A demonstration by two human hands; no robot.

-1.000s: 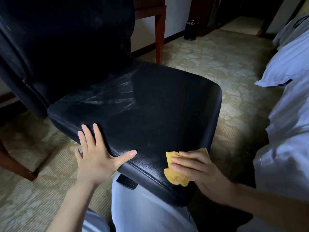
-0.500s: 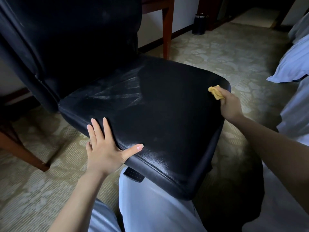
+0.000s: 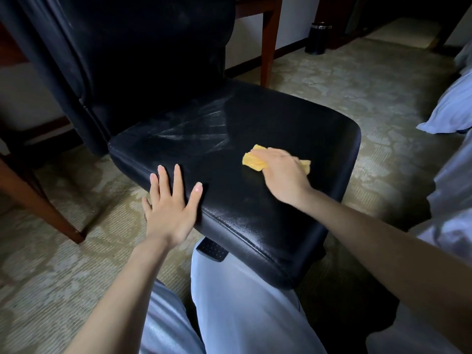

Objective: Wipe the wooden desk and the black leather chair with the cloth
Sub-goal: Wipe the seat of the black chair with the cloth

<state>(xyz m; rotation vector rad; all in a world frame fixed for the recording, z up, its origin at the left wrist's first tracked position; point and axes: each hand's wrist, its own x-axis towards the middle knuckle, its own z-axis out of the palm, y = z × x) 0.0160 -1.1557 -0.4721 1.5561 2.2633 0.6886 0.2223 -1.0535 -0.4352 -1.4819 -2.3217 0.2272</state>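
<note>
At the far left a slanted wooden leg [image 3: 38, 200] stands on the patterned carpet [image 3: 63, 264]. Next to it the person's left arm reaches forward from low in the view, bare and nearly straight, wrist level. The left hand [image 3: 169, 208] lies palm down on the near-left edge of the black leather chair [image 3: 281, 118]; its fingers are straight and spread, the thumb angled out to the right across the seat, the little finger hanging off the side. It holds nothing and only rests on the leather.

The seat shows pale streaks toward its back, just ahead of the backrest. A small black lever [image 3: 212, 249] juts from under the front edge, above the person's light trousers [image 3: 242, 302].

Toward the middle of the seat lies the yellow cloth [image 3: 252, 159], bunched, with a corner showing on either side of the right hand [image 3: 283, 172]. That hand sits on top of it, knuckles up, fingers bent over the cloth and holding it down against the leather. The right arm comes in from the lower right corner, bare, stretched diagonally across the seat's near-right side.

Behind the chair a leg of the wooden desk [image 3: 268, 42] stands by the wall. Further right a dark bin [image 3: 318, 38] sits on the floor, and white bedding [image 3: 452, 108] fills the right edge
</note>
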